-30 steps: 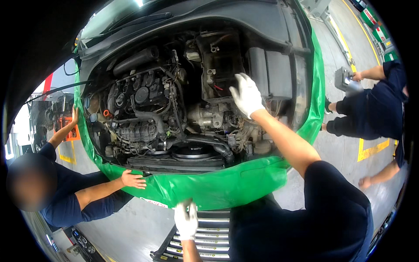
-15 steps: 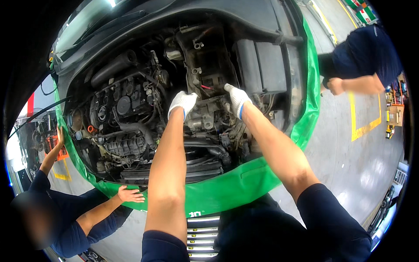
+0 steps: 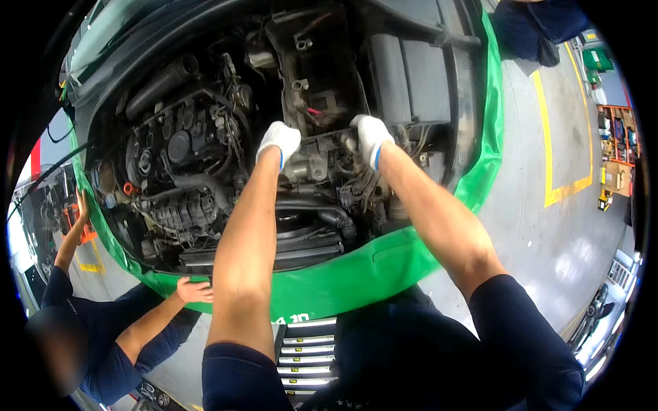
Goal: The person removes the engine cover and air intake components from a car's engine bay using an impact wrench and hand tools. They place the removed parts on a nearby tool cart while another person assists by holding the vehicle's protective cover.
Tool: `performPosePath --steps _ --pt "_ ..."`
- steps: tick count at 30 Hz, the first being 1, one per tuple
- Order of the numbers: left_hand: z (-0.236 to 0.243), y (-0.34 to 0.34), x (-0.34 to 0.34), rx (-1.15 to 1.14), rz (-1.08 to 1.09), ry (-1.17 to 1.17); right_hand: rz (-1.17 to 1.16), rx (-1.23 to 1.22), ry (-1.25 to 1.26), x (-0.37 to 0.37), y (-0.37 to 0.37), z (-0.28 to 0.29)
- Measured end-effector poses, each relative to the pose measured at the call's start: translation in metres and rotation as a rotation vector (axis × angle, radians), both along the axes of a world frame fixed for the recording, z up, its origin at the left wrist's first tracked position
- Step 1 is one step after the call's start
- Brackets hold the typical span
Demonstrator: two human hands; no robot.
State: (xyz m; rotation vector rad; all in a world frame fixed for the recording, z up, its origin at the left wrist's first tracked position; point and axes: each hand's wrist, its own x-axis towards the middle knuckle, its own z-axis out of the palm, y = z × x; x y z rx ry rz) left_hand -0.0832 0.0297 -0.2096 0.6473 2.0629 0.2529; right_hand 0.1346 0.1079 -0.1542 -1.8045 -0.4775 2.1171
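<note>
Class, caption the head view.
Two gloved hands, left hand and right hand, reach into an open engine bay.

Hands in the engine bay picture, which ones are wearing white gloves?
The person's own left hand and right hand, both deep in the engine bay; the co-worker's hand on the green cover is bare.

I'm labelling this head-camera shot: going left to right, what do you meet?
Co-worker's raised hand → co-worker's hand on the green bumper cover → left hand → right hand → yellow floor line → orange shelf.

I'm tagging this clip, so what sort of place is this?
Most likely a car repair workshop: an open engine bay draped with a green fender cover, yellow floor lines, and a drawer tool cart.
</note>
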Motion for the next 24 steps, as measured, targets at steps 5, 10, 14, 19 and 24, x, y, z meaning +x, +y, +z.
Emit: performPosePath --steps 5,10,14,19,24 --pt "0.027 0.007 0.009 -0.034 -0.180 0.043 0.045 -0.073 0.055 0.010 0.015 -0.033" --pt "0.015 -0.028 0.014 0.116 -0.101 0.084 0.010 0.053 0.005 0.004 -0.023 0.002" --pt "0.030 -0.005 0.015 0.092 -0.064 0.147 0.013 -0.030 0.010 -0.003 0.017 -0.014" --pt "0.026 -0.068 0.064 0.184 -0.096 0.296 0.101 0.171 0.062 0.063 -0.071 -0.043" --pt "0.044 -0.047 0.054 0.211 -0.094 0.252 -0.012 0.032 0.278 0.065 -0.055 -0.048"
